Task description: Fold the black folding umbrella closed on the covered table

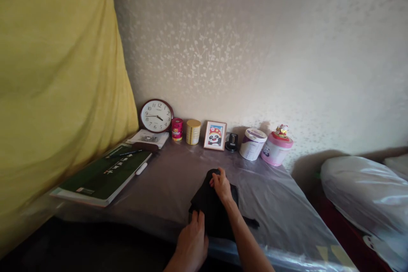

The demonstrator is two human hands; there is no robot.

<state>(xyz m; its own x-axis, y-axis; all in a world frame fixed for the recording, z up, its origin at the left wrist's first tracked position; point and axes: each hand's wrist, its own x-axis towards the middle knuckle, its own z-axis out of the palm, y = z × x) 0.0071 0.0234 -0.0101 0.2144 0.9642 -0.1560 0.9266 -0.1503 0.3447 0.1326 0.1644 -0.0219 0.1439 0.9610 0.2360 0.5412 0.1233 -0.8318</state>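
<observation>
I am seeing a black cloth (216, 216) lying near the front edge of the grey-covered table (172, 174). The right hand (222, 185) is resting on its far end, fingers curled; the left hand (193, 238) is touching its left edge, fingers together. Whether either is gripping, I cannot tell. The cloth is appearing light, soft, limp, hardly fragile; its edges are probably offering the surest hold.

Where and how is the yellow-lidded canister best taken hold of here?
Probably around the curved side of the yellow-lidded canister, from the near side: it stands upright, the wall is behind it, and gaps toward the pink tin and framed panda picture seem to leave room at both sides.
</observation>
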